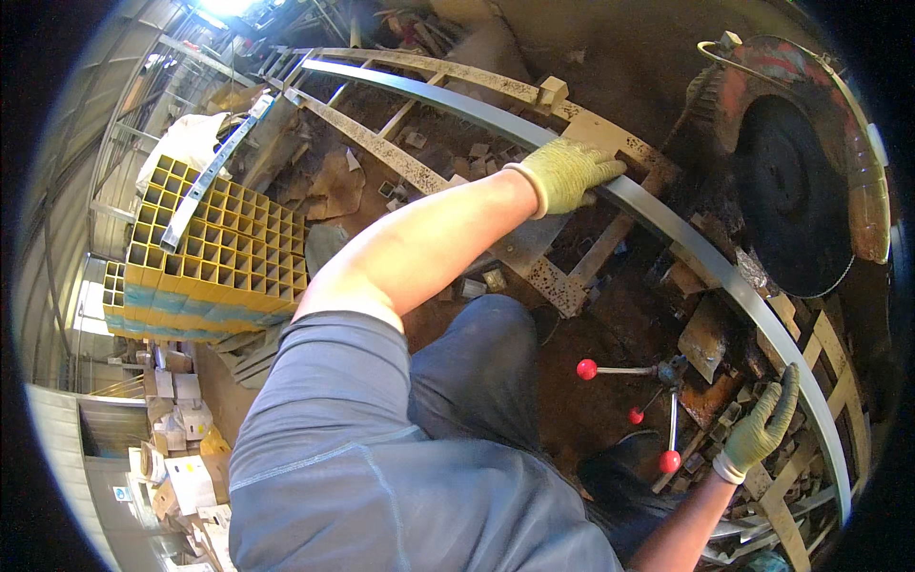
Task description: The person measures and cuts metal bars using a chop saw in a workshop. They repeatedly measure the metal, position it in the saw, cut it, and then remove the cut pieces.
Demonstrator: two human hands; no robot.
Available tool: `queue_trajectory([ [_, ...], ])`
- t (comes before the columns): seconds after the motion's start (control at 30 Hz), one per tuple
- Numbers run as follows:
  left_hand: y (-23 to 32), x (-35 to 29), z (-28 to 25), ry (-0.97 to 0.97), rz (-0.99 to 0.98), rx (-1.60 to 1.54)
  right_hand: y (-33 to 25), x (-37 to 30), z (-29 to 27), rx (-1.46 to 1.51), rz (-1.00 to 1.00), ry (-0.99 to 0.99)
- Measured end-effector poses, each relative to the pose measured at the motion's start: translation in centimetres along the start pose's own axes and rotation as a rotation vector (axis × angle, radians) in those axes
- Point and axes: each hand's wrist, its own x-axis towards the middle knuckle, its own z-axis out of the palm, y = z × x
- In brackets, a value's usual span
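A long grey metal tube [681, 234], bent by the lens, runs from the far left across to the lower right. My left hand [570, 174], in a yellow-green work glove, is over the tube near its middle, fingers closed across it. Further along, my right hand [760, 434], in a matching glove, is beside the tube's near side. Its fingers are stretched out, with the tips at or very near the tube's edge. A pale, spotted metal frame [405, 164] with crossbars lies under and beside the tube.
A saw with a large dark disc [782, 191] stands at the right, beyond the tube. A clamp handle with red balls [670, 461] sits near my knees. Stacked yellow square tubes [214, 303] stand at left, a metal tube [205, 186] on top. Offcuts litter the floor.
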Motion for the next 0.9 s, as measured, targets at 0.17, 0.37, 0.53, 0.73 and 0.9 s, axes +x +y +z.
queue_trajectory([
  [0.17,-4.0,-0.5,0.0,-0.092,-0.092,0.052,1.4,-0.2,-0.2,-0.005,-0.04,-0.042],
  [0.37,-7.1,-2.1,0.6,-0.059,-0.175,-0.035,1.2,-0.3,0.2,-0.038,-0.052,-0.056],
  [0.53,-7.3,-1.5,0.2,-0.15,-0.233,-0.027,0.8,-0.4,0.4,-0.07,-0.012,-0.058],
  [0.73,-6.7,-0.7,1.0,-0.063,-0.063,0.015,0.9,0.8,0.5,-0.332,-0.235,-0.07],
  [0.9,0.4,2.6,0.9,-0.056,-0.034,-0.15,0.5,1.5,1.1,-0.4,-0.293,-0.017],
])
